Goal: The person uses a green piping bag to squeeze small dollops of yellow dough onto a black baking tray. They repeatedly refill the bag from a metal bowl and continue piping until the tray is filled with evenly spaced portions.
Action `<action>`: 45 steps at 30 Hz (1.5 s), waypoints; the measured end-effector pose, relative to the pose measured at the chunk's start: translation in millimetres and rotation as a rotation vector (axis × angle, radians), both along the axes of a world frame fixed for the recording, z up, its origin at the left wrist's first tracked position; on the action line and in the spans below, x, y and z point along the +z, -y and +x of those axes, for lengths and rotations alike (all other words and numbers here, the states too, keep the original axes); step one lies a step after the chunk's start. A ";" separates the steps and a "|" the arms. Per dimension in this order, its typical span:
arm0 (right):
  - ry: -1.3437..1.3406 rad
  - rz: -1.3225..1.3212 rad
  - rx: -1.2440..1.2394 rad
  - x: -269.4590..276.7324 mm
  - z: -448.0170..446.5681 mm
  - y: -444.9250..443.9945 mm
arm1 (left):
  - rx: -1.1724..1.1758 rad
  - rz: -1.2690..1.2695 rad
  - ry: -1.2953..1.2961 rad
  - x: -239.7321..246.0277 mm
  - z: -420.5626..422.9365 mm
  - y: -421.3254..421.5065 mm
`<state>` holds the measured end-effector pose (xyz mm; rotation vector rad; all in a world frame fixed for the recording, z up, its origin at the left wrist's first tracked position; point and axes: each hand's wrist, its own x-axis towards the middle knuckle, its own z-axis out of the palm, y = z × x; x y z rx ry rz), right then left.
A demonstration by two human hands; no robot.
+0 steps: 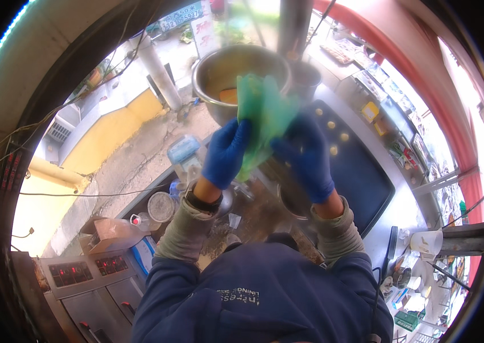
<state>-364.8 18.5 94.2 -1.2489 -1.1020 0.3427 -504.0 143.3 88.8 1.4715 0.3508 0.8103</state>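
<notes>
Both my hands wear blue gloves and are raised in front of me around a thin, translucent green plastic bag (257, 115). My left hand (227, 152) pinches the bag's left edge between thumb and fingers. On the other side, my right hand (308, 154) is blurred, with its thumb against the bag and its fingertips partly hidden; it appears to grip the bag too. Just beyond the bag stands a large steel pot (207, 103), with an orange-brown item (228, 96) visible inside. Small pale dough-like pieces (333, 150) lie on a black griddle plate (357, 188) beside my right hand.
A second metal pot (306, 79) adjoins the large one. At left are a lidded tub (161, 206), a plastic jug (145, 222), a cardboard box (113, 233) and an oven with control panels (70, 274). A white bucket (426, 243) is at right.
</notes>
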 end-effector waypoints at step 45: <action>-0.655 -0.460 0.440 -88.1 -134.3 -79.4 | 0.083 -0.691 -0.248 -97.9 -192.7 -49.8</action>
